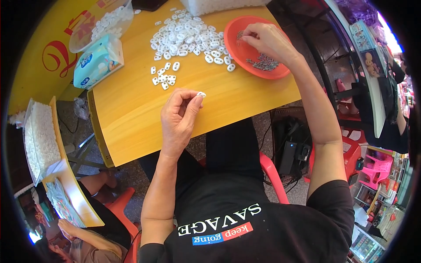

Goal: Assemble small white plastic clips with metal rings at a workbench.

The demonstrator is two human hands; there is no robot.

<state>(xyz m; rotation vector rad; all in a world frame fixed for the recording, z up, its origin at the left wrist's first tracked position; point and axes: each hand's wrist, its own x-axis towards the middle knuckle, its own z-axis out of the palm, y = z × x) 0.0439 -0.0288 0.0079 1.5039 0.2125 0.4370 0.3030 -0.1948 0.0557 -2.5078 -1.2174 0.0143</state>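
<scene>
My left hand (176, 117) is raised above the front part of the wooden table, pinching a small white plastic piece with holes (201, 94) between thumb and forefinger. Over the red bowl (232, 52) on the right, my right hand (269, 41) has its fingertips pressed together; what they hold, if anything, is too small to make out. Small grey metal screws (265, 63) lie in the bowl. Left of it spreads a heap of white oval two-holed plastic pieces (184, 37). A smaller group of white pieces (164, 79) lies nearer to my left hand.
A tissue pack (98, 61) and a clear bag of white pieces (107, 26) stand at the table's left. A translucent bin (223, 6) is at the back. Another person's arm (94, 239) shows at lower left, beside a second table holding a container of white parts (41, 140).
</scene>
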